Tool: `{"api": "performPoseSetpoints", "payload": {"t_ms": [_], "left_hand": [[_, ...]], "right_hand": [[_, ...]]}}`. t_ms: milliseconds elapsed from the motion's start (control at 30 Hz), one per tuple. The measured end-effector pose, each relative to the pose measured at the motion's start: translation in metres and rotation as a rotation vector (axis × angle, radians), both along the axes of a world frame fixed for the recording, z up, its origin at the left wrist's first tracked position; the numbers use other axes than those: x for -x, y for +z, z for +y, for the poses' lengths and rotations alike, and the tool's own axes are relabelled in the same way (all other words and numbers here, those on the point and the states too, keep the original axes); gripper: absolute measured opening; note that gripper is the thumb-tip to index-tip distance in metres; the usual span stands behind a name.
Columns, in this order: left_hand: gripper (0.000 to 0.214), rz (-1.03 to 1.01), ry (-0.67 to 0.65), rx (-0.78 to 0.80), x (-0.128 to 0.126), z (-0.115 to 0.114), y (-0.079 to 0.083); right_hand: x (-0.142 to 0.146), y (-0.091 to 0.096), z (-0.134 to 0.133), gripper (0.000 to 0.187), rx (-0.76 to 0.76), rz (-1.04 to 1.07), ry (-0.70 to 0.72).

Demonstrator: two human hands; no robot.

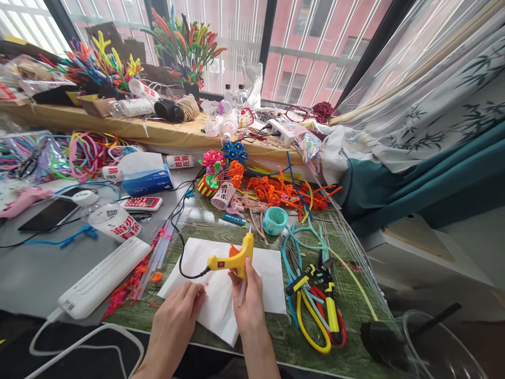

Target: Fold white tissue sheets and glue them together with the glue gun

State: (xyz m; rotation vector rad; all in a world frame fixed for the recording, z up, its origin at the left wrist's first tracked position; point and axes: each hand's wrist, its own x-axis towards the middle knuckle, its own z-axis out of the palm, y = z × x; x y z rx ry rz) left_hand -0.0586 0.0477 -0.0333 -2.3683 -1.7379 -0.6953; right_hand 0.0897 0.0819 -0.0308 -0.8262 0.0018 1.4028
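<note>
1. Window (269, 37) light falls across your cluttered green table (284, 345), white paper (268, 279) nearest you.
2. Your right hand (251, 300) is closed around the yellow glue gun (247, 250), over the paper, nozzle (250, 229) pointing away.
3. Your left hand (173, 316) rests on the paper, fingers loosely curled; whether they pinch anything, I can't tell.
4. If hot, the nozzle could burn those fingers should you swing it left.
5. Snagging the looped cord (182, 252) could jerk the gun.

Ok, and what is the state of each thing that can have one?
Glue gun: held in right hand, switch position unclear.
Glue stick: inserted, rear end protruding.
Paper: spread out.
Phone: screen dark.
Bottle beside white power strip: capped.
Teal roll: hole facing up.
</note>
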Motion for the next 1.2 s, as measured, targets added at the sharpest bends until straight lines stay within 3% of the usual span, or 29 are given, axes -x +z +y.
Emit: {"api": "performPoseSetpoints", "payload": {"t_ms": [200,500,733,900,1200], "left_hand": [[0.034,-0.015,-0.039,0.016,0.010,-0.005,0.008],[0.035,-0.005,-0.059,0.102,0.010,-0.005,0.008],[0.031,-0.051,0.098,0.174,0.001,0.009,-0.002],[0.032,-0.016,0.127,0.215,-0.007,0.017,-0.014],[0.037,-0.039,0.184,0.268,-0.009,0.018,-0.013]], "right_hand": [[0.000,-0.001,0.002,0.035,-0.006,-0.018,0.002],[0.001,0.000,0.000,0.034,-0.007,-0.021,-0.006],[0.000,0.000,0.000,0.041,-0.010,-0.024,-0.002],[0.000,-0.002,0.001,0.038,-0.006,-0.031,-0.011],[0.000,-0.001,0.000,0.034,-0.013,-0.023,-0.003]]}}
